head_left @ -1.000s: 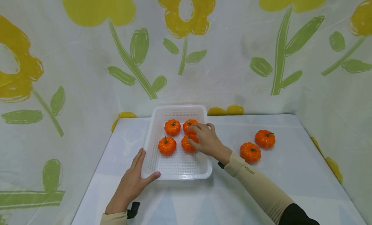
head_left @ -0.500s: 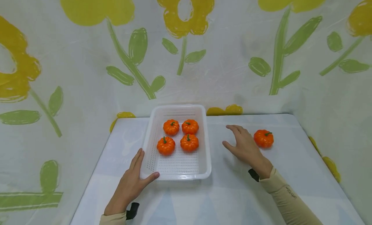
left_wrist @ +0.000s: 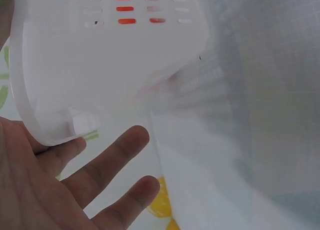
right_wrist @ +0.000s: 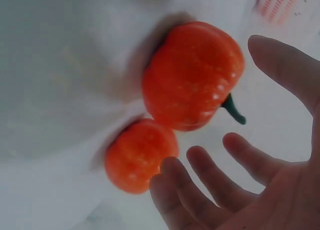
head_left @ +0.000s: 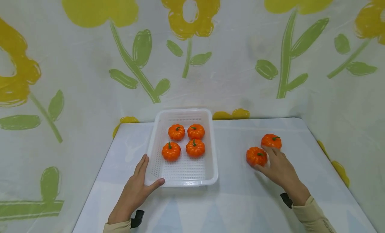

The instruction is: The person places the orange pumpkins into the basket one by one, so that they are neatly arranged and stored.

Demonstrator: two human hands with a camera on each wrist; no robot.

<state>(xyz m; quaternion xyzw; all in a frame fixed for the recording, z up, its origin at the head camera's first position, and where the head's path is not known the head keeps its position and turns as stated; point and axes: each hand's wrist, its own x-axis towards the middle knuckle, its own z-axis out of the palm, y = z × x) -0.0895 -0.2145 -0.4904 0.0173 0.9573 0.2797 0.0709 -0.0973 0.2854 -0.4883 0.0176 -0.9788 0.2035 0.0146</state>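
Observation:
Several small orange pumpkins with green stems, one of them a front pumpkin (head_left: 171,151), sit inside a white perforated plastic basket (head_left: 183,179). My left hand (head_left: 131,194) rests at the basket's near left corner, fingers straight along its side and thumb by the front rim; the left wrist view shows the fingers (left_wrist: 107,160) extended beside the wall. My right hand (head_left: 281,169) is at the nearer loose pumpkin (head_left: 256,156), thumb and fingers spread about it. In the right wrist view, gaps separate the fingers from this pumpkin (right_wrist: 192,75). Just behind it lies another loose pumpkin (head_left: 271,141).
Both loose pumpkins lie on the pale table (head_left: 234,196), right of the basket. A white backdrop (head_left: 228,79) printed with yellow flowers and green leaves rises behind the table and at its sides.
My right hand has moved from over the basket rightward to the nearer loose pumpkin. My left hand and the basket have stayed in place.

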